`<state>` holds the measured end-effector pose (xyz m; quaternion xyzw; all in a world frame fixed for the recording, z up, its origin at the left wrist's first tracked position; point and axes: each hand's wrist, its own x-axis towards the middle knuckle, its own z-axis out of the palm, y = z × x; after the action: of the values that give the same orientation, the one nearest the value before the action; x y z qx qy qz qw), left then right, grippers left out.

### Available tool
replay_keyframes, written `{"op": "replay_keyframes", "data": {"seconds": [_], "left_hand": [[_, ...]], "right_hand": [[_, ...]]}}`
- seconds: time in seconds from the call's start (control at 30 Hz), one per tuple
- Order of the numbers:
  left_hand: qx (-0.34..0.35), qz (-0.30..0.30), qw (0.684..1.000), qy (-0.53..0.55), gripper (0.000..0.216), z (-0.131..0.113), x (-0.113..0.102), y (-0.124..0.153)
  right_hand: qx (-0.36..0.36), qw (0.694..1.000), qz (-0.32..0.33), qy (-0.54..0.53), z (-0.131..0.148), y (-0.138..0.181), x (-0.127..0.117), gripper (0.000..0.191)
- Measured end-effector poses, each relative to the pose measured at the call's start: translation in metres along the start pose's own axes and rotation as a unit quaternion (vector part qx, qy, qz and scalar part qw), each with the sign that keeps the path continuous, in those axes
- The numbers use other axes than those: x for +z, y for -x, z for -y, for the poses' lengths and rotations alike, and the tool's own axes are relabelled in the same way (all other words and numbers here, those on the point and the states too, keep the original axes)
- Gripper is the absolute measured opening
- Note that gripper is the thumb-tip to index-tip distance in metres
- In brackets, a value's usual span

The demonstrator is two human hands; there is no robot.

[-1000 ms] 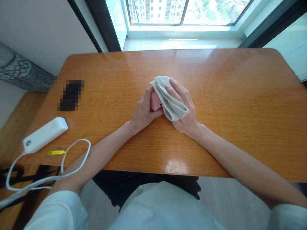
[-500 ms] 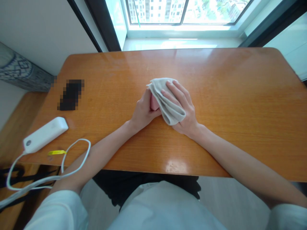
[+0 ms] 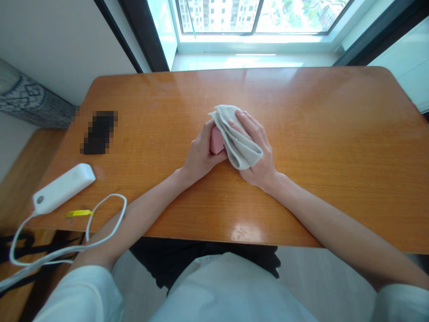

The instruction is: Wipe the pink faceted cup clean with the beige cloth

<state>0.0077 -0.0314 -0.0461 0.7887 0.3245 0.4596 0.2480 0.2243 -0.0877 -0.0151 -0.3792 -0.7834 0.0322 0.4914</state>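
Observation:
At the middle of the orange wooden table [image 3: 318, 134], my left hand [image 3: 197, 154] is curled around a small pink object [image 3: 216, 141] and holds it on the tabletop. My right hand [image 3: 259, 152] grips a folded off-white cloth [image 3: 236, 138] and presses it against the pink object's right side. The cloth drapes over my right fingers and hides most of the pink object.
A white power strip [image 3: 62, 188] lies at the table's left front corner, its white cable [image 3: 83, 232] looping off the edge. A blurred black object [image 3: 98, 133] lies further back on the left. A window runs along the far side.
The cloth and my right hand slid left over the pink object, then back to the right. My left hand stayed in place.

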Motion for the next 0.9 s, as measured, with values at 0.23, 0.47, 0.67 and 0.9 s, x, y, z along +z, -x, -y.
{"op": "replay_keyframes", "data": {"seconds": [0.23,0.47,0.67,0.9], "left_hand": [[0.001,0.009,1.0,-0.013,0.077,-0.015,-0.003,-0.005],[0.004,-0.005,1.0,-0.007,0.076,-0.005,0.0,-0.002],[0.008,0.003,1.0,-0.016,0.074,-0.019,-0.003,-0.006],[-0.007,0.007,1.0,0.002,0.079,0.001,0.001,0.001]], "right_hand": [[0.05,0.998,-0.03,-0.04,-0.012,-0.003,0.002,0.055],[0.011,1.0,-0.002,-0.021,-0.001,0.0,0.0,0.058],[0.068,0.995,-0.025,-0.072,-0.012,-0.003,0.001,0.05],[-0.006,1.0,-0.003,0.001,0.0,-0.001,0.0,0.058]]}}
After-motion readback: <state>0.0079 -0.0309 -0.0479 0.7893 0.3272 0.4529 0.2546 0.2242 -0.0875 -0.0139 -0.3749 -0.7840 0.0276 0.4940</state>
